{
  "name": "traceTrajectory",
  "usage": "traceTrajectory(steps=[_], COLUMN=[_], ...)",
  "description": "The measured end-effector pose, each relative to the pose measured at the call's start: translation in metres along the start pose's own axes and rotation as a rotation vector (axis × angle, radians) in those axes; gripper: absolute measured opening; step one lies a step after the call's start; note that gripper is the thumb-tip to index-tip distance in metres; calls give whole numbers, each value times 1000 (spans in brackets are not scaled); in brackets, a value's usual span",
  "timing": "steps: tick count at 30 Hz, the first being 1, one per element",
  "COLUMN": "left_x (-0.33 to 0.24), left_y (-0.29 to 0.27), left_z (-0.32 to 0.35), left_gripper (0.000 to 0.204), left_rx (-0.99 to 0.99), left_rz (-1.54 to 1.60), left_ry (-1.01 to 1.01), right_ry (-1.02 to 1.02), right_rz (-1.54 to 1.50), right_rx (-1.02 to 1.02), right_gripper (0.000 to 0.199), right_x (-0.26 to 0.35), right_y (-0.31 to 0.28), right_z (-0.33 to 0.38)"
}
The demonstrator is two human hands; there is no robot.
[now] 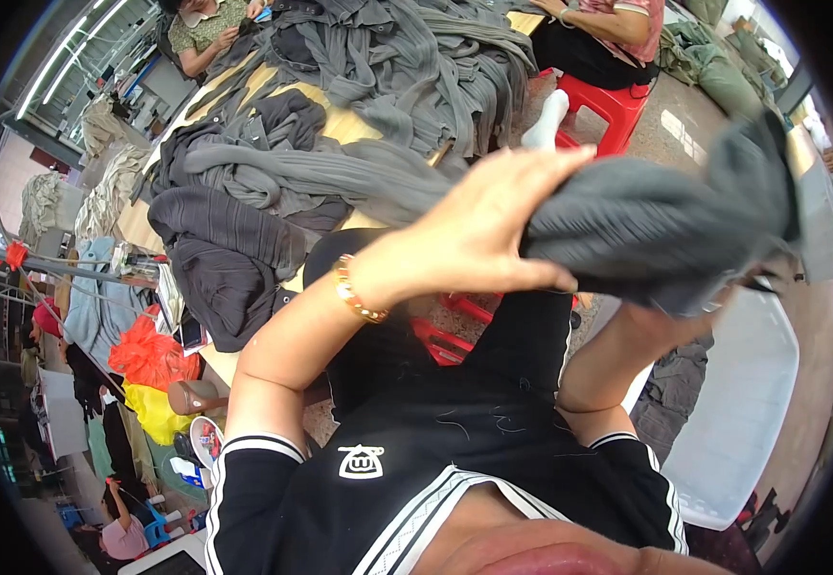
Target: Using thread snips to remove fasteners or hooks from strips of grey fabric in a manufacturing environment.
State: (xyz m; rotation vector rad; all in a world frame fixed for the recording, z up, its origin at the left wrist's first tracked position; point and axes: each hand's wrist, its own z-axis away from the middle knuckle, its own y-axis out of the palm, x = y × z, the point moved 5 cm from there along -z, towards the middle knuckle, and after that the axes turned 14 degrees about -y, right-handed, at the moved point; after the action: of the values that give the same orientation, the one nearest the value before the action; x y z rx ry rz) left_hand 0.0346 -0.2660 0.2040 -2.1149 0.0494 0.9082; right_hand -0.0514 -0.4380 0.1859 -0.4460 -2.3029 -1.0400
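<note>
From my seat I take the white bin (747,422) as my landmark. The grey cloth (646,225) is held up past the bin's far end, apart from the surface (349,125), which stands well to the bin's left and farther off. The cloth's long axis runs mostly sideways, its right end bunched and turned up, smeared by blur.

My left hand (502,220) is at the cloth's left end, on the side away from the bin: fingers over the top, thumb underneath, well spread around a thick fold and gripping it. So from this hand the bulk of the cloth lies straight to the right. My right hand (689,311) is under the cloth's right half and nearer the bin; blur and cloth hide its fingers, so I cannot tell whether they pinch or only support. Of the two, the right forearm is the one close beside the bin.

Inside the bin, against its left side, I see a dark piece (670,393). Left of the bin, a big grey heap (416,67) covers much of the surface; a strip (330,172) of it reaches behind my left hand, and I cannot tell whether it joins the cloth. Beyond the bin is a red stool (613,110) with a person (617,34) seated on it.
</note>
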Motion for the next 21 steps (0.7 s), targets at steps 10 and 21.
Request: traceTrajectory(steps=[10,21], left_x=[-6,36], left_y=[75,-212], left_z=[35,-167], left_gripper=[67,31], left_rx=[492,-48], left_rz=[747,997], left_ry=[-301,-369], right_ry=[197,656], right_rz=[-141,-106], right_rx=[55,492], right_gripper=[45,45], right_x=[-13,-180], right_y=[44,-25], right_z=[10,-86])
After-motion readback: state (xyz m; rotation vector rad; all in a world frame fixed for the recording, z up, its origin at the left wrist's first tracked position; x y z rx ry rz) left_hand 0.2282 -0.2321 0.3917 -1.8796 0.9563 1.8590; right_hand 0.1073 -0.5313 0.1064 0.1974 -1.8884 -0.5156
